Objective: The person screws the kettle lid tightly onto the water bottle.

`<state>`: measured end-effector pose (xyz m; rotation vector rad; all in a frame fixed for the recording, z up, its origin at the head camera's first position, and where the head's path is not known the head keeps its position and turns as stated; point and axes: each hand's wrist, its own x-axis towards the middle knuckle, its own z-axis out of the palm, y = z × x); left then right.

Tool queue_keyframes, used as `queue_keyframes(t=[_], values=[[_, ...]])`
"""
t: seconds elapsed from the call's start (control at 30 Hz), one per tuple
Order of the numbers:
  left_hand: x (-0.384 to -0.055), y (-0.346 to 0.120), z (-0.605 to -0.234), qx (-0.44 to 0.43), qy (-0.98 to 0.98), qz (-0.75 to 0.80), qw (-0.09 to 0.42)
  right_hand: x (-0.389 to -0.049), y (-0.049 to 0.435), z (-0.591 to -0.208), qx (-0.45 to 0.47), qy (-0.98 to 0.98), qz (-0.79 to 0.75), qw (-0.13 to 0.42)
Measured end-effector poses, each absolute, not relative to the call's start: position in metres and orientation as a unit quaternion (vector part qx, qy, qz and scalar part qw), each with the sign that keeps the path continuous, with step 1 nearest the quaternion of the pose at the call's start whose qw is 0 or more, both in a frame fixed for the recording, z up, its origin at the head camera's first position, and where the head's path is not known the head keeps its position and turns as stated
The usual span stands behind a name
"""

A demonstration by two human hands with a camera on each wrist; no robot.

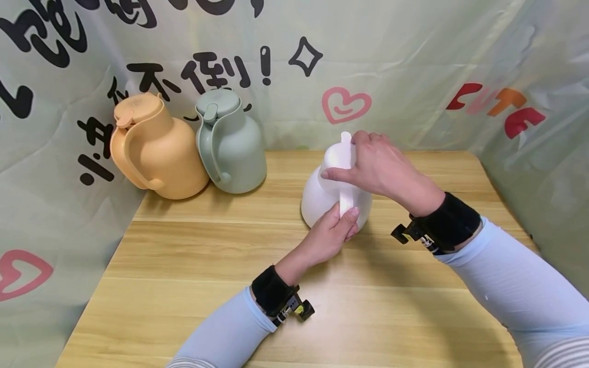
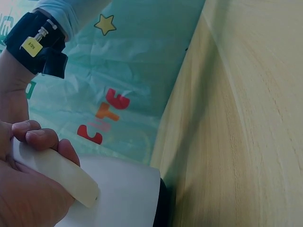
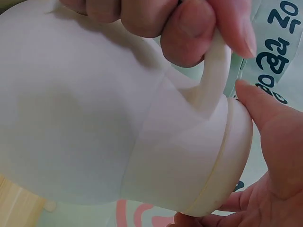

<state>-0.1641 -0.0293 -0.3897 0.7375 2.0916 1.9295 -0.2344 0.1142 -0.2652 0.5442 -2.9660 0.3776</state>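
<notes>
A white thermos jug point(image 1: 314, 199) stands on the wooden table with its handle point(image 1: 346, 198) toward me. My left hand point(image 1: 327, 235) grips this handle low down, and in the left wrist view its fingers point(image 2: 41, 138) curl round it. From the right, my right hand point(image 1: 384, 168) holds the jug's lid point(image 1: 335, 155) at the top, thumb on the near side and fingers over the far side. The right wrist view shows the lid point(image 3: 236, 156) between the thumb and fingers, seated on the jug's neck. A dark base point(image 2: 163, 201) shows under the jug.
An orange jug point(image 1: 172, 153) and a grey-green jug point(image 1: 239, 148) stand side by side at the table's back left. Behind the wooden table point(image 1: 193, 291) hangs a pale printed sheet point(image 1: 414, 66), which also rises along both sides.
</notes>
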Motion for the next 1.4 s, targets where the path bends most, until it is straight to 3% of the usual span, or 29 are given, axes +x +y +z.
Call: queue_keyframes(t=[0.33,0.6,0.97,1.17,1.4], values=[[-0.164,-0.028,-0.391,0.245,0.701,0.662,0.103,-0.230,0.125,-0.262,0.194,-0.959,0.206,-0.025],[-0.164,-0.029,-0.392,0.244,0.710,0.653,0.103,-0.230,0.125,-0.262,0.170,-0.967,0.190,-0.028],[-0.164,-0.029,-0.391,0.247,0.707,0.655,0.102,-0.228,0.124,-0.266,0.156,-0.972,0.173,0.022],[-0.164,-0.029,-0.391,0.246,0.710,0.652,0.101,-0.230,0.127,-0.257,0.158,-0.975,0.154,-0.017],[-0.166,-0.030,-0.391,0.246,0.714,0.647,0.107,-0.243,0.136,-0.236,0.267,-0.952,0.139,-0.049]])
